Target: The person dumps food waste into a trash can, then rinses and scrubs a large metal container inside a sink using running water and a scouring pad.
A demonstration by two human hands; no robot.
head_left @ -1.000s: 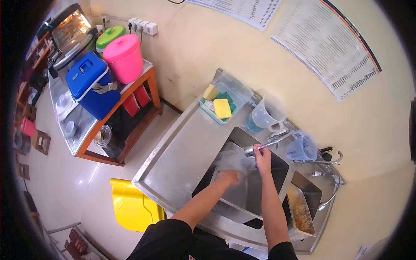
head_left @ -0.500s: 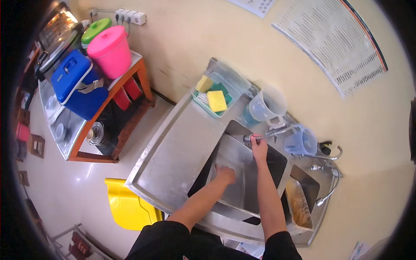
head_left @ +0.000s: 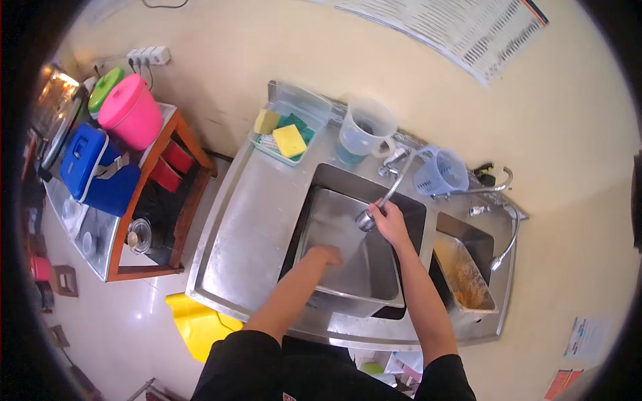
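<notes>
My right hand [head_left: 390, 222] is closed around a tap spray head [head_left: 366, 220] on a flexible metal hose, over the left sink basin. Water sprays from it down into a large stainless steel pan [head_left: 364, 284] that sits in the basin. Inside the pan is my left hand [head_left: 325, 254], low over its floor. Its fingers are blurred and partly turned away, so I cannot make out their shape or whether they touch the metal.
A second pan [head_left: 461, 277] with brown residue stands in the right basin. Along the wall are a sponge tray [head_left: 277, 155], a clear measuring jug [head_left: 361, 134], a blue perforated basket [head_left: 438, 175] and another tap [head_left: 515, 234]. A side table [head_left: 175, 144] holds a blue cooler [head_left: 100, 170] and a pink bucket [head_left: 134, 113].
The view has shifted. My right hand has drawn the spray head further over the pan, nearer me, and its spray now points into it. My left hand has turned within the pan.
</notes>
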